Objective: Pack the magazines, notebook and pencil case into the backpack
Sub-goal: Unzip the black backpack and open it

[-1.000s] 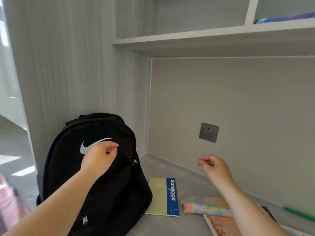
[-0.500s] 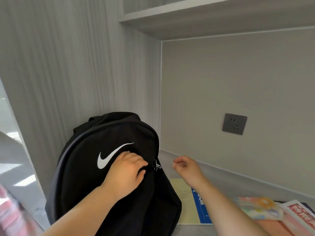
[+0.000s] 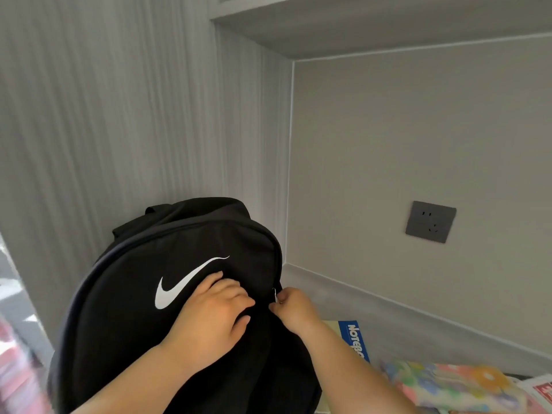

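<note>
A black backpack (image 3: 143,294) with a white swoosh stands upright in the desk's left corner, zipped closed. My left hand (image 3: 215,315) lies flat on its front, fingers spread. My right hand (image 3: 294,309) pinches the small metal zipper pull (image 3: 275,295) on the bag's right side. Right of the bag lies a yellow notebook (image 3: 354,339) with a blue spine, partly hidden by my right forearm. A floral pencil case (image 3: 448,383) rests at the lower right. A magazine (image 3: 540,389) with red lettering shows only its corner at the right edge.
Grey panel walls close in the left and back sides. A dark wall socket (image 3: 430,221) sits on the back wall. A shelf (image 3: 388,22) overhangs above. The grey desk surface (image 3: 403,333) runs along the back wall.
My right hand moved left to the bag and took hold of the zipper pull. My left hand stayed pressed on the bag's front. The view shifted slightly.
</note>
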Action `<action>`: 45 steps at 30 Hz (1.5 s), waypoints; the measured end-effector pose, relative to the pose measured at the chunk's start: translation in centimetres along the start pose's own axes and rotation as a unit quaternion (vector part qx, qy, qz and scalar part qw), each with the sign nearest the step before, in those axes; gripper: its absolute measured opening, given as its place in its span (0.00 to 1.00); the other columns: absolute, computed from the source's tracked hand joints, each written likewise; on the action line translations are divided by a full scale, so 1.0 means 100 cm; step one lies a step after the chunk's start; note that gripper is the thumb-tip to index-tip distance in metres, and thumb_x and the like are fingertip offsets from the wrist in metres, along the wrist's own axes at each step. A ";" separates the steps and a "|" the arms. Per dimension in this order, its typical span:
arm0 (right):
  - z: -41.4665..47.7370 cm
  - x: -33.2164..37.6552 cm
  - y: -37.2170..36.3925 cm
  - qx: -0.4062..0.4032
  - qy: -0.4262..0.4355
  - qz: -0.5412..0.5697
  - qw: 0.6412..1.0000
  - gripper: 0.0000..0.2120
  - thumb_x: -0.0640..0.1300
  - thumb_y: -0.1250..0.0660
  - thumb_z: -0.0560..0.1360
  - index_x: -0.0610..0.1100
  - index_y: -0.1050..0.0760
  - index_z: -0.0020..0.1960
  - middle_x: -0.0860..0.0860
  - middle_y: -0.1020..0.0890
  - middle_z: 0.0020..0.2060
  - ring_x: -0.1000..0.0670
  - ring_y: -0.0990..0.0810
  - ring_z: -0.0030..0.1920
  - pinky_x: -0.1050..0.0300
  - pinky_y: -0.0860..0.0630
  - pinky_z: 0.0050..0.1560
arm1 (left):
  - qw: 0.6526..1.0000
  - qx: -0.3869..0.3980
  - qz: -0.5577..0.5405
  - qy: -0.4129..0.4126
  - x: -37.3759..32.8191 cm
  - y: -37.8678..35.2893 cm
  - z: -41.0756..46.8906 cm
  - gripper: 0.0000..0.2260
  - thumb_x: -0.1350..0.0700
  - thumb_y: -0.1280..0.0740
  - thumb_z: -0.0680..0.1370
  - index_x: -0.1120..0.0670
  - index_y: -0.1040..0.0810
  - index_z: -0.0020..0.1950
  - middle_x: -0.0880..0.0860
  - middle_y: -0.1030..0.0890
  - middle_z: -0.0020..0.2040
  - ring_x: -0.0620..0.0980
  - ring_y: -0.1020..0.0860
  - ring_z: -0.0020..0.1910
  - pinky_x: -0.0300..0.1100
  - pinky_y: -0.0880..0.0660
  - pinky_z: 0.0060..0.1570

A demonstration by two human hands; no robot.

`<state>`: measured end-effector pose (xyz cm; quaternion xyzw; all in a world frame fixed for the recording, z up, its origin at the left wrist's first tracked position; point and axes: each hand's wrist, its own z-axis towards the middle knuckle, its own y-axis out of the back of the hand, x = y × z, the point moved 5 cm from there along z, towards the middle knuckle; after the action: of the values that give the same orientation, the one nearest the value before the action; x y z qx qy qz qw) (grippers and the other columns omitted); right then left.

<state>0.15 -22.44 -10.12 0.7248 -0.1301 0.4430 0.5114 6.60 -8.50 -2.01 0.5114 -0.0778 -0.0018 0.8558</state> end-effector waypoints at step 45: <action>-0.011 -0.014 0.048 0.018 0.070 0.079 0.994 0.09 0.45 0.40 0.76 0.48 0.26 0.39 0.51 0.21 0.37 0.55 0.26 0.35 0.59 0.27 0.43 | 0.907 -0.359 0.203 0.087 0.005 0.069 0.046 0.06 0.54 0.32 0.71 0.52 0.16 0.36 0.53 0.15 0.46 0.52 0.31 0.54 0.48 0.48 0.63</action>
<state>-4.32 -24.04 -8.12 0.6884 -0.1428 0.5345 0.4691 5.96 -9.29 6.28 0.1405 -0.0990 0.1888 0.9669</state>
